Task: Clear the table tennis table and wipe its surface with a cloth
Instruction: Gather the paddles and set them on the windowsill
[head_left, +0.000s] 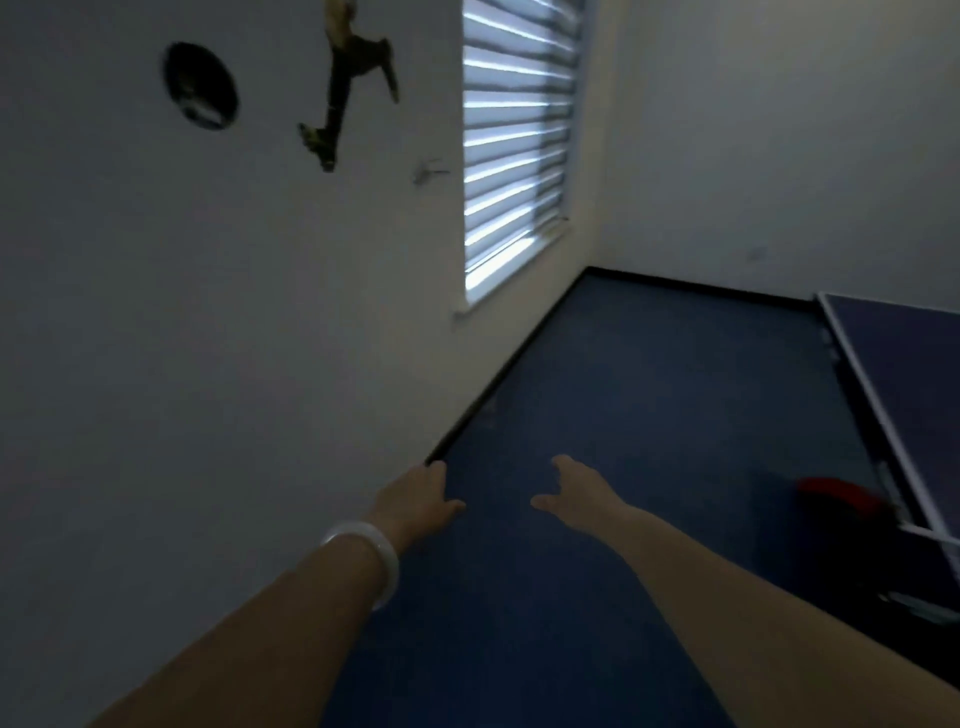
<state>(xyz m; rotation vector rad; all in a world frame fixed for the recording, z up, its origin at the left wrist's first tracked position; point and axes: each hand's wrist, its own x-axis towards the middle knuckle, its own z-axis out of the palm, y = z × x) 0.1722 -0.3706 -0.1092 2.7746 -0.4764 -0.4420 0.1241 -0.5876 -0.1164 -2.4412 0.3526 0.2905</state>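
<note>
The blue table tennis table (914, 358) with its white edge line shows only as a corner at the right edge. Both my arms reach forward over the blue floor, well left of the table. My left hand (418, 499), with a white bangle on the wrist, hangs near the wall with relaxed fingers and holds nothing. My right hand (569, 491) is open too, fingers loose, empty. No cloth is in view.
A red object (836, 496) lies on the floor under the table's near corner, beside the table's frame. A white wall with a football decal (200, 85) and a window blind (514, 145) runs along the left. Blue floor (649, 374) stretches ahead.
</note>
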